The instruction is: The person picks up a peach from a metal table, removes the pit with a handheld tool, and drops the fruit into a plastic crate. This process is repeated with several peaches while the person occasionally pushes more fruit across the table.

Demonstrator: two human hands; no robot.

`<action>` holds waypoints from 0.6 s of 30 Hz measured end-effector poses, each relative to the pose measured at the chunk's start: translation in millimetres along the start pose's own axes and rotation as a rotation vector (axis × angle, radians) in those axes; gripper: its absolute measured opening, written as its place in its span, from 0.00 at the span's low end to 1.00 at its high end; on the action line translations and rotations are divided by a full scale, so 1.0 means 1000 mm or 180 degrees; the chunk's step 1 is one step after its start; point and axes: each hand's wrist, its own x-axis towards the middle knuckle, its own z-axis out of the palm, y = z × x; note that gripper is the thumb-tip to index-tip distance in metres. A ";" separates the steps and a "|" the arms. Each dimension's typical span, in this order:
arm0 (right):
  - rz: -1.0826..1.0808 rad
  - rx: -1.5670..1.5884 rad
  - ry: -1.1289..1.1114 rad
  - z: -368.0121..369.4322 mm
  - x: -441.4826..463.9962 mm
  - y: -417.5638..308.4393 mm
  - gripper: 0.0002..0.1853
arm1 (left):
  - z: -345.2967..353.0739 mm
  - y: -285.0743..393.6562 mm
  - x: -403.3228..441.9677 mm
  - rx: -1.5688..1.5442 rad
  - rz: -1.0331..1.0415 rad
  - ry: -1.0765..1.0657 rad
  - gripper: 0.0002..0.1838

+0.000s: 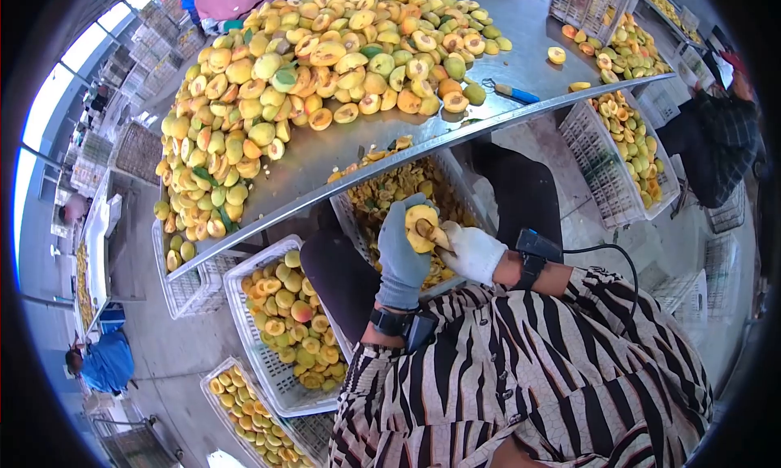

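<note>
My left hand, in a grey glove, is closed around a halved yellow peach with its cut side and brownish hollow showing. My right hand, in a white glove with bare fingertips, is closed against the peach's cut face. Whatever those fingers grip is hidden. Both hands are over a crate of peach scraps between my knees. On the metal table lies a big heap of peaches, many of them halved. A blue-handled tool with a wire loop rests near the table's edge.
White crates of peaches stand at my left and right, with another crate lower left. The table's metal edge runs just beyond my hands. Other people sit across the table, at the right and far left. A cable trails from my right wrist.
</note>
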 end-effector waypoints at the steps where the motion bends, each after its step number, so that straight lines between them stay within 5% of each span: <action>1: 0.0100 0.0320 -0.0246 -0.003 0.002 -0.003 0.12 | 0.002 -0.002 0.002 -0.0194 0.0025 0.0075 0.20; 2: 0.0026 0.0336 -0.0316 -0.005 0.003 0.002 0.12 | 0.005 -0.012 0.002 -0.0408 -0.0113 0.0122 0.17; 4: -0.1832 -0.1019 -0.0169 -0.003 0.003 0.019 0.10 | 0.001 -0.017 0.002 0.0290 0.0202 0.0089 0.18; 6: -0.2034 -0.0732 -0.0079 0.010 0.008 0.032 0.10 | 0.001 -0.021 -0.001 -0.0165 0.0172 0.0142 0.17; 8: -0.0455 0.0979 -0.0194 0.009 0.003 0.003 0.10 | -0.015 -0.021 -0.002 -0.0780 0.0163 -0.0210 0.17; 10: -0.1080 0.0364 -0.0275 0.015 0.005 0.006 0.12 | -0.030 -0.026 0.000 -0.0403 0.0471 -0.0443 0.18; 12: -0.0142 0.0843 -0.0315 0.021 0.005 -0.001 0.11 | -0.021 -0.025 0.002 -0.3165 -0.1838 -0.0219 0.19; 14: 0.0051 0.0810 -0.0294 0.025 0.006 -0.009 0.11 | -0.012 -0.020 0.004 -0.2906 -0.1963 0.0130 0.24; 18: -0.0627 0.0406 -0.0158 0.024 0.008 -0.001 0.11 | -0.008 -0.018 0.001 -0.2937 -0.1609 0.0636 0.24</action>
